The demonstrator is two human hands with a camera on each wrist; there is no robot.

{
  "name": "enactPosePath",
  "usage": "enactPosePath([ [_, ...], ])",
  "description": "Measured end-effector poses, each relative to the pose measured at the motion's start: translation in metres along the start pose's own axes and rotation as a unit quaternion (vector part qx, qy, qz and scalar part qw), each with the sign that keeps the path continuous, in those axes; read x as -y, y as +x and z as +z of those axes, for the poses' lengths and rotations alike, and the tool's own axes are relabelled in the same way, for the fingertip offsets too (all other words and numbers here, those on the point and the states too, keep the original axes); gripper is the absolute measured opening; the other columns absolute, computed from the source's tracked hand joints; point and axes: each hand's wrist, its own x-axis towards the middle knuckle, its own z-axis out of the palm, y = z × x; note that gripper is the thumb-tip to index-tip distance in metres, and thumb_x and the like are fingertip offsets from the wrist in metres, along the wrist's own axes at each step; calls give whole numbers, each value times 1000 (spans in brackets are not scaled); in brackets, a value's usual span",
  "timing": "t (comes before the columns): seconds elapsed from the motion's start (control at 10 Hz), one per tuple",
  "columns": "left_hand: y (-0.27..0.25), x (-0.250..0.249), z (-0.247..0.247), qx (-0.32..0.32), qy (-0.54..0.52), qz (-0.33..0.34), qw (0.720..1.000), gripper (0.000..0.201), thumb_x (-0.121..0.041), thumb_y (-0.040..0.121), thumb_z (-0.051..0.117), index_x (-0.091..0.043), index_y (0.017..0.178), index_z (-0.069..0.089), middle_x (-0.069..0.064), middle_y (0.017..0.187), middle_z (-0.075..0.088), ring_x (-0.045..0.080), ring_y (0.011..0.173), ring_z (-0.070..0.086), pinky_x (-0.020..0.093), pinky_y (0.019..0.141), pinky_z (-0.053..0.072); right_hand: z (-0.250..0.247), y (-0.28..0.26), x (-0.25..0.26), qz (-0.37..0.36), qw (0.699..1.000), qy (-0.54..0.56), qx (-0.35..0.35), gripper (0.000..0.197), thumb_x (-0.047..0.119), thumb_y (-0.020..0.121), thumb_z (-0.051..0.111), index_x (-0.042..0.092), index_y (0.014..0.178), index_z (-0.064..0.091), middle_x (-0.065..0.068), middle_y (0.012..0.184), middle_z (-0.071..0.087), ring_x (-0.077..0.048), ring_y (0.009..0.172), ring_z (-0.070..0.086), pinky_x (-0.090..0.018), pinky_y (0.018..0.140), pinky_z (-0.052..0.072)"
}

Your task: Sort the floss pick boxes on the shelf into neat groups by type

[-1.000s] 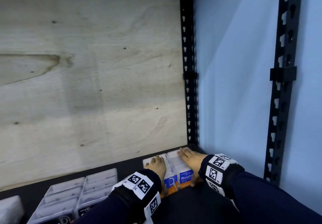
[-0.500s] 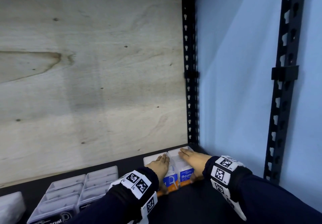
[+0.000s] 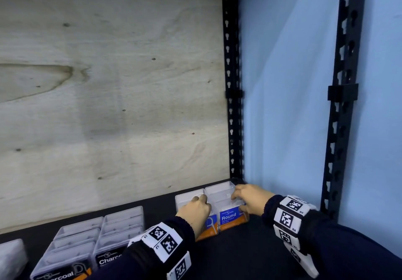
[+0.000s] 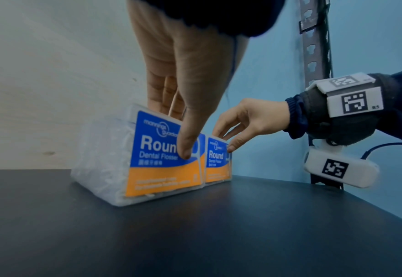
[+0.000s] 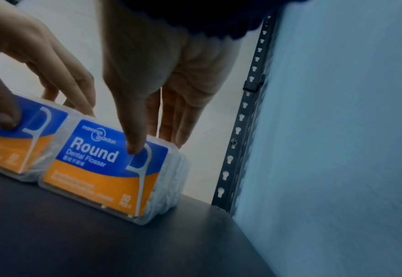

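Observation:
Two rows of clear floss boxes with blue-and-orange "Round" labels stand side by side in the shelf's back right corner. My left hand grips the left row's front box, thumb on the label and fingers over its top. My right hand holds the right row's front box the same way, thumb on the label and fingers behind it. Both boxes stand on the black shelf board. The left box and my left hand also show in the right wrist view.
Two rows of clear "Charcoal" boxes stand at the lower left, with a whitish box at the far left edge. A plywood back panel, black slotted uprights and a blue side wall close in the corner.
Both hands lay flat along the tops of the two rows before. Now the fingers are drawn back and bent over the front boxes, thumbs on the labels.

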Motion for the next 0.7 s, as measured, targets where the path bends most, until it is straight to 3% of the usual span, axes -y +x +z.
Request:
enactPosePath([
  [0.4, 0, -2, -3, 0, 4, 5, 1000, 35, -1, 93, 46, 1, 128, 48, 16, 136, 40, 31, 125, 42, 40, 97, 44, -1, 0, 1, 25, 1000, 16, -1, 42, 10, 92, 53, 9, 134, 50, -7, 142, 45, -26, 128, 47, -31, 106, 38],
  [0.7, -6, 0, -10, -13, -40, -6, 999, 45, -13, 92, 51, -4, 136, 42, 13, 139, 38, 28, 128, 40, 39, 97, 43, -4, -6, 2, 31, 999, 34, -24, 44, 14, 91, 55, 11, 134, 49, -5, 141, 45, -23, 128, 46, -29, 105, 36],
])
